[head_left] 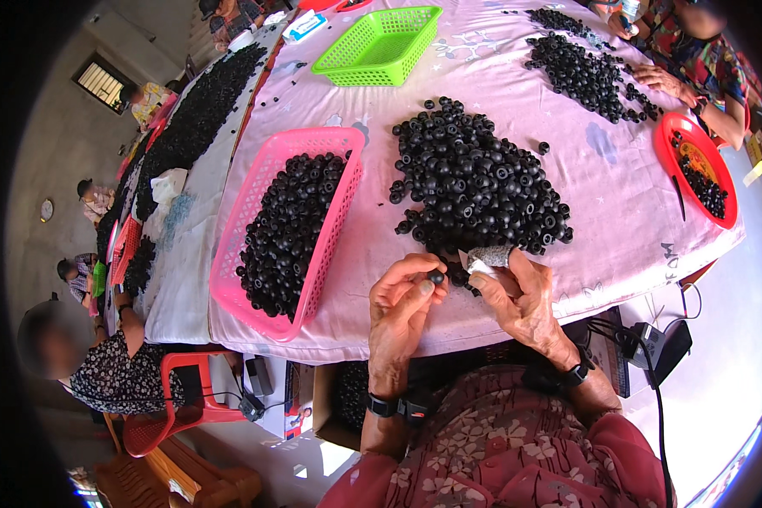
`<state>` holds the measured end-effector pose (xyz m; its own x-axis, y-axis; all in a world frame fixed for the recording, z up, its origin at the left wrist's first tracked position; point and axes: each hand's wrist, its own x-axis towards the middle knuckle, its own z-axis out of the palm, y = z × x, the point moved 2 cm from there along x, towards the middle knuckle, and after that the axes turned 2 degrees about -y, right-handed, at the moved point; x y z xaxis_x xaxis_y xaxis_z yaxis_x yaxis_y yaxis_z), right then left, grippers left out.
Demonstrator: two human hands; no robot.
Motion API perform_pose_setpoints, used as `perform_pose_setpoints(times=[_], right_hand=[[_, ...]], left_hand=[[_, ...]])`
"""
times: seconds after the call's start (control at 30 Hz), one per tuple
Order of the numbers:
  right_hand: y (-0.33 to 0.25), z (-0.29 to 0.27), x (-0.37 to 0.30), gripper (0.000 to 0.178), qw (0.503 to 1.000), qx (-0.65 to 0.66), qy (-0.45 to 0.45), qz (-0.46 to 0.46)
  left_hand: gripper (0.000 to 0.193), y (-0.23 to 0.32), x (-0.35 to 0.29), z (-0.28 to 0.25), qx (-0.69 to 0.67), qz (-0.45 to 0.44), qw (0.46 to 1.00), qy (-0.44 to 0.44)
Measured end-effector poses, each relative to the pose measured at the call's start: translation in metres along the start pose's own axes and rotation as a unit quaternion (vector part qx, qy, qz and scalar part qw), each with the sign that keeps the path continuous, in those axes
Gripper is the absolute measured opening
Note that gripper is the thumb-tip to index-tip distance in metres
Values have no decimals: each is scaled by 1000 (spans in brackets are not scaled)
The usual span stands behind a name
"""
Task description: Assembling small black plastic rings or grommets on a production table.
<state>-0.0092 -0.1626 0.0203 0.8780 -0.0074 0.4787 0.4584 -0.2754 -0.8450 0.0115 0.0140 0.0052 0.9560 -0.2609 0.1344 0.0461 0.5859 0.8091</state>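
My left hand pinches one small, round, black bead-like piece between thumb and fingertips, near the table's front edge. Close beside it, my right hand is closed on a folded white cloth or tissue. A grey speckled pad or wrap lies over the fingers of that hand; its exact kind is unclear. Just beyond both hands spreads a large pile of black round pieces, many with a hole showing. To the left, a pink plastic basket holds many of the same pieces.
A green basket stands farther back on the pink tablecloth. At the far right, a person's hand rests by another black pile, near a red tray. More people sit along the left table. Cables hang at my right.
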Motion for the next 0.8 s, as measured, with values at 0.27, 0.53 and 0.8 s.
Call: perform_pose_setpoints(times=[0.27, 0.53, 0.8], right_hand=[[2, 0, -3, 25, 999, -33, -28, 11], [-3, 1, 0, 26, 999, -37, -29, 1], [-3, 2, -2, 27, 998, -33, -40, 19]], left_hand=[[14, 1, -2, 3, 13, 17, 998, 57], [12, 31, -12, 9, 117, 95, 980, 128], [21, 110, 0, 0, 499, 289, 732, 363]])
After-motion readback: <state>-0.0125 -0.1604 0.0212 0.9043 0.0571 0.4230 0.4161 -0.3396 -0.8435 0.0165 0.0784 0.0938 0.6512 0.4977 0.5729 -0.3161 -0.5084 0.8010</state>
